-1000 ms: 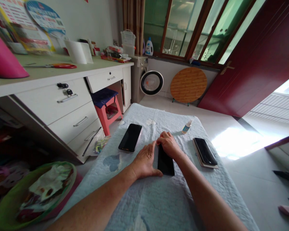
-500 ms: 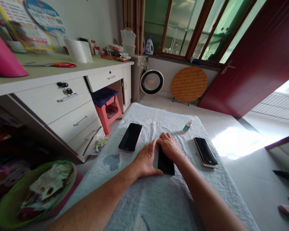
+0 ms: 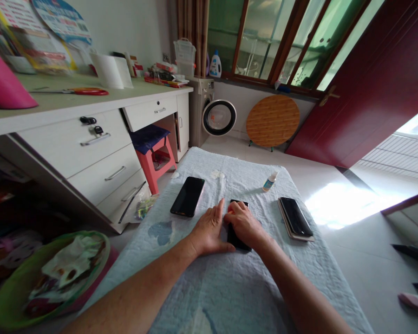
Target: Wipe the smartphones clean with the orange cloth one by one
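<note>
A black smartphone [image 3: 237, 239] lies flat on the cloth-covered surface between my hands. My left hand [image 3: 211, 230] rests along its left side, fingers stretched forward and thumb spread out at the near edge. Over the phone's middle is my right hand [image 3: 243, 222], its fingers curled together and pressed down on the screen. A small orange-yellow bit shows at those fingertips; what it is I cannot make out. Another black smartphone [image 3: 188, 197] lies to the left. On the right, a third dark phone [image 3: 297, 218] lies on a pale flat case or phone.
A small spray bottle [image 3: 270, 181] stands beyond my right hand on the light blue quilted cloth [image 3: 226, 160]. To the left are a white desk [image 3: 101, 171], a pink stool [image 3: 156, 162] and a green-rimmed basin [image 3: 3, 301]. A washing machine [image 3: 200, 111] stands open behind.
My right hand has slid from the phone's far end toward me, uncovering the far edge. My left hand has stayed in nearly the same place.
</note>
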A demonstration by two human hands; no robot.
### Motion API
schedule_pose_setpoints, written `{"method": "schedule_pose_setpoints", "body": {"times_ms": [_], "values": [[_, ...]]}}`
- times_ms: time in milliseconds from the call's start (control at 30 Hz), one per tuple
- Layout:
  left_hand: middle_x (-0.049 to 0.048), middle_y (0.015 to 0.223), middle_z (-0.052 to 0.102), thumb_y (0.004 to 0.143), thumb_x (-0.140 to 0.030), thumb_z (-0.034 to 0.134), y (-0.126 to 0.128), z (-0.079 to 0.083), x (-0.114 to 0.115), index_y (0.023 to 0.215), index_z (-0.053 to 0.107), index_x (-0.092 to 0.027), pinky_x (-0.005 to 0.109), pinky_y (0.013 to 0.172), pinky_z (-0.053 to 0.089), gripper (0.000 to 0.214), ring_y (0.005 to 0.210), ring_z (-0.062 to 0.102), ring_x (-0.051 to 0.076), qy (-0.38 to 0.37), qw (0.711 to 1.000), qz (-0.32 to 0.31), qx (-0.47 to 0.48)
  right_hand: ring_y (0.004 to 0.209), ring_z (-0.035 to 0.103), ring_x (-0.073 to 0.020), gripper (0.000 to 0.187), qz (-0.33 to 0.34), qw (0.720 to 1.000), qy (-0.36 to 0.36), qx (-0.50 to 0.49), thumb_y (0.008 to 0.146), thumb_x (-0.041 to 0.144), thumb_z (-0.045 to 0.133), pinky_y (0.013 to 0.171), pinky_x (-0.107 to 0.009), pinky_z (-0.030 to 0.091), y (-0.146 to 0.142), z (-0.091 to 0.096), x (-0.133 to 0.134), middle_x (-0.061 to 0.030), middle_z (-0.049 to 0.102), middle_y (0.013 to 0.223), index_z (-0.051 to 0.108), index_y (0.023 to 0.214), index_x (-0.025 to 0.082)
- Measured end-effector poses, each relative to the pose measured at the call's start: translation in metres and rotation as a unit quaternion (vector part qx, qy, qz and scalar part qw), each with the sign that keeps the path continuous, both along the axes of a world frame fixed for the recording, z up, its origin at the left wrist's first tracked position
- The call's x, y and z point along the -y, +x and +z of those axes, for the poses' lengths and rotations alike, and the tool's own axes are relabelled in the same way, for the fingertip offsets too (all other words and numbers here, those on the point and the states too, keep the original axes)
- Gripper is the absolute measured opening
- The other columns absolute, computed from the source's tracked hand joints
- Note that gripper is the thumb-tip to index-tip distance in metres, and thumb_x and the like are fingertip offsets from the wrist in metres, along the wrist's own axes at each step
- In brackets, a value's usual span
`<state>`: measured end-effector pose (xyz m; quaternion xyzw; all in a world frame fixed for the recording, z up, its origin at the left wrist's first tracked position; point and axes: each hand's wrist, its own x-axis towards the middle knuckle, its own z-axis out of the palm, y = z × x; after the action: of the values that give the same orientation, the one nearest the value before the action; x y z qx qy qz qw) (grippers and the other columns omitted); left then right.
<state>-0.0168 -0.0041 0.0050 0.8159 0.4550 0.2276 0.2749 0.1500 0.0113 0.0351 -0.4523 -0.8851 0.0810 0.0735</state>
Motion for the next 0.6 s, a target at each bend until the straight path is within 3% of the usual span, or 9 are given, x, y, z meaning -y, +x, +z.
{"method": "schedule_pose_setpoints", "body": {"times_ms": [200,600], "values": [[0.0201,0.142,0.036,0.045,-0.045,0.085,0.000,-0.001,0.001,0.145,-0.012,-0.023,0.054,0.101,0.037,0.141,0.123,0.043,0.040,0.025,1.000,0.001,-0.002,0.094,0.040,-0.0186,0.013,0.012,1.000,-0.007,0.018,0.087,0.025,0.058,0.075,-0.029,0.033,-0.003,0.002,0.014,-0.0030,0.052,0.099,0.068,0.079,0.023],[0.0184,0.135,0.040,0.049,-0.047,0.080,0.003,-0.004,0.000,0.142,-0.020,-0.021,0.053,0.097,0.040,0.139,0.115,0.048,0.038,0.062,0.998,0.010,-0.021,0.092,0.039,-0.0180,0.010,0.057,0.997,-0.047,-0.019,0.082,0.020,0.064,0.080,-0.029,0.035,-0.004,0.003,0.032,-0.0037,0.052,0.093,0.066,0.072,0.019]]}}
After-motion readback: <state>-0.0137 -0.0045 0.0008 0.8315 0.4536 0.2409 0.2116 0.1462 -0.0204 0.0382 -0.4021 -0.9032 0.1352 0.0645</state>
